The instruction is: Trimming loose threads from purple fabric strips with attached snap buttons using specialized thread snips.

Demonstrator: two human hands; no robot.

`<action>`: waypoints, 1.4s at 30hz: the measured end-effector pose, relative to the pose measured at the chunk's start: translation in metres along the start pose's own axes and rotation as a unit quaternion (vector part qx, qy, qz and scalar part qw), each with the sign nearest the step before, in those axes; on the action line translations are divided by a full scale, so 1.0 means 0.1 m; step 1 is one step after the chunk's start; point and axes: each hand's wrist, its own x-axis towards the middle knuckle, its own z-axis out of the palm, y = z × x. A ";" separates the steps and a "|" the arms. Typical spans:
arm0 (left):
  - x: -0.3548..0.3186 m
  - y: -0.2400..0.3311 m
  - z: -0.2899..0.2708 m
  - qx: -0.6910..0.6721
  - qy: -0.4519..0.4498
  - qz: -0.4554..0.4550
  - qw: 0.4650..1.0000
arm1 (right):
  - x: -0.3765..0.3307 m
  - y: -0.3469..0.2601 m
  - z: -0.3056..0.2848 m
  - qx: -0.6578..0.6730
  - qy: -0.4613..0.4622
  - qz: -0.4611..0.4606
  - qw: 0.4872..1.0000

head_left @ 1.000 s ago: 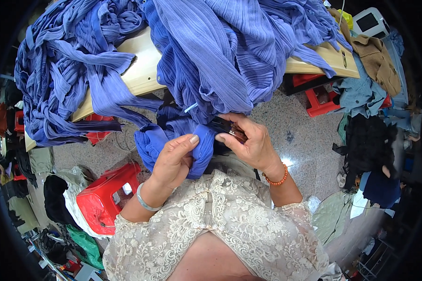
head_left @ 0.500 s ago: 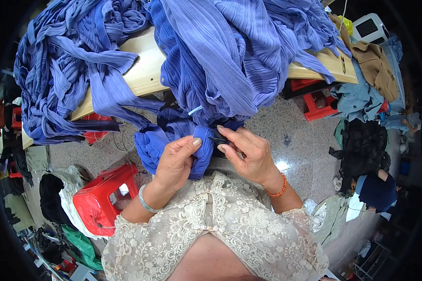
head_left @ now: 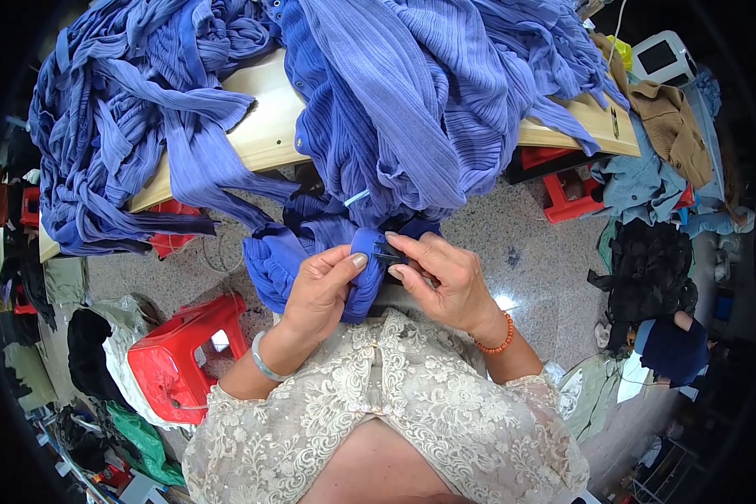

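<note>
Between thumb and fingers, my left hand (head_left: 317, 290) pinches the band-like edge of a blue ribbed knit garment (head_left: 270, 259), which hangs from the table edge in front of me. Small black thread snips (head_left: 388, 254) are held in my right hand (head_left: 447, 281), their two thin blades pointing left at that edge, close to my left thumb. My right fingers partly cover the snips' body. Further up, the garment's ribbed body (head_left: 378, 101) with metal eyelets lies heaped over the table, and a short pale strip (head_left: 355, 198) shows on it.
Across the wooden table (head_left: 269, 126), more blue knit garments (head_left: 143, 109) are piled. Another pair of snips (head_left: 615, 123) lies at its right end, near a brown knit piece (head_left: 670, 126). A red plastic stool (head_left: 172, 370) stands at my left. Black cloth (head_left: 647, 269) lies on the floor at right.
The snips' blades have shifted slightly along the garment's edge beside my left thumb. Both hands keep their grip and have hardly moved.
</note>
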 end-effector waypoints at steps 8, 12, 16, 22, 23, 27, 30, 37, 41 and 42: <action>-0.01 -0.06 0.03 0.041 -0.005 0.020 0.999 | -0.03 0.05 0.03 -0.021 0.040 0.002 0.999; -0.01 -0.08 0.05 0.071 0.002 0.043 0.997 | -0.03 0.06 0.02 -0.034 0.037 -0.002 0.999; -0.02 -0.06 0.07 0.065 0.004 0.042 0.997 | -0.04 0.13 0.05 -0.045 0.062 -0.018 0.997; -0.02 0.00 0.06 0.026 0.007 0.033 0.999 | -0.05 0.14 0.00 0.045 0.025 0.023 0.998; -0.02 0.02 0.08 0.030 0.007 0.033 0.999 | -0.05 0.14 0.01 0.045 0.025 0.023 0.998; -0.04 0.04 0.12 0.037 0.011 0.024 0.999 | -0.06 0.15 0.00 0.054 -0.004 0.003 0.999; -0.03 0.03 0.08 0.042 -0.015 0.028 0.999 | -0.07 0.15 -0.02 0.028 0.015 -0.055 0.998; -0.02 0.02 0.09 0.025 -0.013 0.009 1.000 | -0.11 0.08 -0.05 -0.015 0.014 -0.045 0.999; -0.02 0.01 0.09 0.019 -0.012 0.010 1.000 | -0.12 0.05 -0.03 -0.020 0.025 -0.028 0.999; -0.02 0.01 0.08 0.019 -0.013 0.011 1.000 | -0.12 0.05 -0.02 -0.020 0.026 -0.028 0.999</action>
